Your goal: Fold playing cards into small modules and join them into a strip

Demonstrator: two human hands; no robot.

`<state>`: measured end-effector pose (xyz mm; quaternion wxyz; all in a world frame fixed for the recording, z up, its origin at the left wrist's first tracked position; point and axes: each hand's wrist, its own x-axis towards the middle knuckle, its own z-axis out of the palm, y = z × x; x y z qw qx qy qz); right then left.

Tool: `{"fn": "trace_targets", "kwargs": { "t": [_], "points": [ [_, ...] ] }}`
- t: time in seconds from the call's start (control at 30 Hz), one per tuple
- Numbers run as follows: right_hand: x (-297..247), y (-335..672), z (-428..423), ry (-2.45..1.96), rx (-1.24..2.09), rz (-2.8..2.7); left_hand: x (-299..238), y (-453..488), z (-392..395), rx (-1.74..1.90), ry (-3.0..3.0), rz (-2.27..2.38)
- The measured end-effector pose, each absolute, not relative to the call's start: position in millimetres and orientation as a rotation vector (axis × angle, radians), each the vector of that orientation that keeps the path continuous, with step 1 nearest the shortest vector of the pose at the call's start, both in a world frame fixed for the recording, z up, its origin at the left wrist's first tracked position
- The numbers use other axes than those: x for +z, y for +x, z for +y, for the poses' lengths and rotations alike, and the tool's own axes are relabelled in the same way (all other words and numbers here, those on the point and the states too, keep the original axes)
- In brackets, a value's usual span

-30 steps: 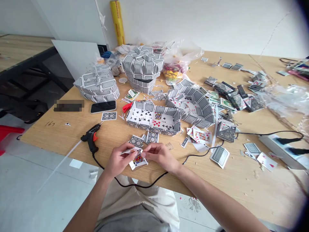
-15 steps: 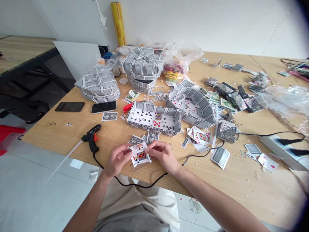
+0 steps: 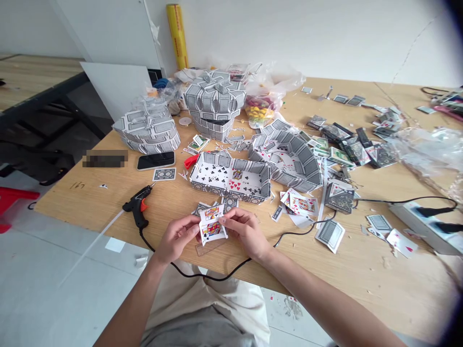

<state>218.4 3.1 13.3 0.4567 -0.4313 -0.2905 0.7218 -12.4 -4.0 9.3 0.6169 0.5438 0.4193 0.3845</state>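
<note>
Between both hands I hold a creased playing card [image 3: 212,230], its face-card side toward me and its upper part bent along a fold. My left hand [image 3: 180,239] pinches its left edge; my right hand [image 3: 246,231] grips the right edge with thumb and fingers. Below the card a clear ruler-like strip [image 3: 208,248] lies on the table. Just beyond my fingers are patterned cards [image 3: 230,204], face down. Past them stands an open rectangular box made of playing cards [image 3: 231,196], with card faces lining its floor. A curved open card box [image 3: 300,176] sits to its right.
A hot glue gun [image 3: 137,206] rests at left, its black cord [image 3: 217,279] looping along the table's front edge. Lidded card boxes [image 3: 146,130] stand behind, near a phone [image 3: 156,160]. Loose cards [image 3: 303,204], a card pack [image 3: 339,197] and a power strip [image 3: 427,229] lie right.
The card's upper part has been bent back from its forward fold, so more of its printed face shows. Both hands stay in nearly the same place.
</note>
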Motion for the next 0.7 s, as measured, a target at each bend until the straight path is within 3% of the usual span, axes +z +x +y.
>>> {"fn": "trace_targets", "kwargs": {
  "t": [0.7],
  "points": [
    [6.8,217.6,1.7,-0.882,1.786,-0.926,0.5,-8.6,-2.4,0.855,1.353,1.097]
  ]
}}
